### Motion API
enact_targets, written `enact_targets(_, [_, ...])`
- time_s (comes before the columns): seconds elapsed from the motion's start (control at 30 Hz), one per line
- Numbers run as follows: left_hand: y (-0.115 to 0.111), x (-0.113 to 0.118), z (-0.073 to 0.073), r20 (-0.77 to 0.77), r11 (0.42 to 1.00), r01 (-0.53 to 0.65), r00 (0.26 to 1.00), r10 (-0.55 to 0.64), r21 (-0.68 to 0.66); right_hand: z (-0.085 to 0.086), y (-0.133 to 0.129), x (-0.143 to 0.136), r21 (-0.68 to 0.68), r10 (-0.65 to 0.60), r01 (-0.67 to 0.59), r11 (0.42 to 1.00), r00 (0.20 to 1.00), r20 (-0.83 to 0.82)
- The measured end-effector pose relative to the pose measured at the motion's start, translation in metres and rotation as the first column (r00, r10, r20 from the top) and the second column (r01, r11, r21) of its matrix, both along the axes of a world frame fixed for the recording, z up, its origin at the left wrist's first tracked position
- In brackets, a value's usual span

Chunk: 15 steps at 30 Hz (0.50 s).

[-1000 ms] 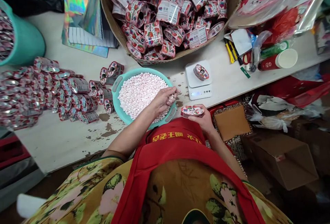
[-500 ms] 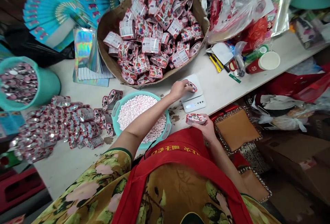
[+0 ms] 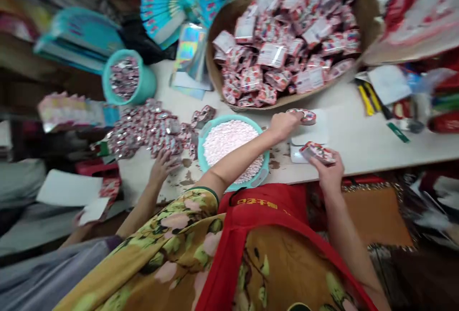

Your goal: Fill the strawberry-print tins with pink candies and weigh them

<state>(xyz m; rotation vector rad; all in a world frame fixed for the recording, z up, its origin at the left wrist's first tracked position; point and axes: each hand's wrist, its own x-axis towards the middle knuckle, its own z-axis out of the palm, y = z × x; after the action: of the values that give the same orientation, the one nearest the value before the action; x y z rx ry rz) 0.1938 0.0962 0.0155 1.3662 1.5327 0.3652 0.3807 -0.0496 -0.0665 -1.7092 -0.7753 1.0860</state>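
My left hand (image 3: 284,125) reaches across the basin and pinches the end of an oval candy pack (image 3: 307,117) with red and pink print. That pack is on or just above the white weighing scale (image 3: 322,134); I cannot tell which. In my right hand (image 3: 332,173) is a second candy pack (image 3: 317,152), held tilted just in front of the scale. Left of the scale, under my left forearm, stands a turquoise basin (image 3: 200,151) full of small pale pink candies (image 3: 229,139).
A large cardboard box (image 3: 211,69) of packs stands behind. To the left are piled packs (image 3: 158,124), a turquoise bucket (image 3: 146,84), and a co-worker's hand (image 3: 162,166) by the pile. Yellow cutters (image 3: 365,101) lie on the right.
The view has swung left, bringing in the co-worker's arms. My left hand still has its pack at the scale. My right hand's pack is now more tilted and nearer the scale.
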Motion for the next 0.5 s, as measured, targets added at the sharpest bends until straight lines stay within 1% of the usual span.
enact_targets(0.07, [-0.007,-0.036,0.020,-0.140,0.990,-0.026,0.989,0.045,0.136,-0.013,0.041,-0.009,0.079,-0.018,0.007,0.997,0.989,0.150])
enact_targets(0.13, [-0.022,-0.080,0.041,-0.239,0.962,-0.105,0.957,0.167,0.254,-0.023,0.076,-0.019,0.125,-0.020,-0.014,0.992,0.963,0.269])
enact_targets(0.17, [-0.031,-0.104,0.050,-0.278,0.936,-0.159,0.927,0.251,0.315,-0.027,0.089,-0.023,0.122,-0.002,-0.039,0.992,0.946,0.323])
enact_targets(0.2, [-0.040,-0.127,0.058,-0.315,0.902,-0.220,0.884,0.345,0.371,-0.031,0.099,-0.025,0.108,0.025,-0.071,0.992,0.925,0.380])
enact_targets(0.27, [-0.055,-0.172,0.067,-0.415,0.841,-0.321,0.758,0.504,0.436,-0.035,0.108,-0.025,0.097,0.066,-0.131,0.987,0.865,0.498])
enact_targets(0.3, [-0.060,-0.192,0.067,-0.489,0.827,-0.343,0.680,0.546,0.446,-0.036,0.107,-0.024,0.117,0.063,-0.150,0.982,0.837,0.544])
enact_targets(0.33, [-0.063,-0.211,0.066,-0.570,0.827,-0.351,0.603,0.558,0.439,-0.037,0.104,-0.021,0.154,0.042,-0.159,0.975,0.815,0.577])
enact_targets(0.37, [-0.064,-0.228,0.061,-0.647,0.841,-0.348,0.537,0.541,0.415,-0.037,0.099,-0.019,0.193,0.014,-0.162,0.968,0.800,0.600])
enact_targets(0.4, [-0.063,-0.243,0.055,-0.706,0.859,-0.342,0.492,0.509,0.381,-0.036,0.093,-0.016,0.221,-0.010,-0.159,0.962,0.790,0.613])
enact_targets(0.43, [-0.061,-0.257,0.046,-0.746,0.877,-0.336,0.470,0.472,0.343,-0.034,0.086,-0.013,0.228,-0.027,-0.146,0.963,0.787,0.616])
enact_targets(0.5, [-0.054,-0.279,0.026,-0.776,0.905,-0.329,0.482,0.407,0.270,-0.029,0.070,-0.006,0.192,-0.034,-0.105,0.976,0.795,0.606])
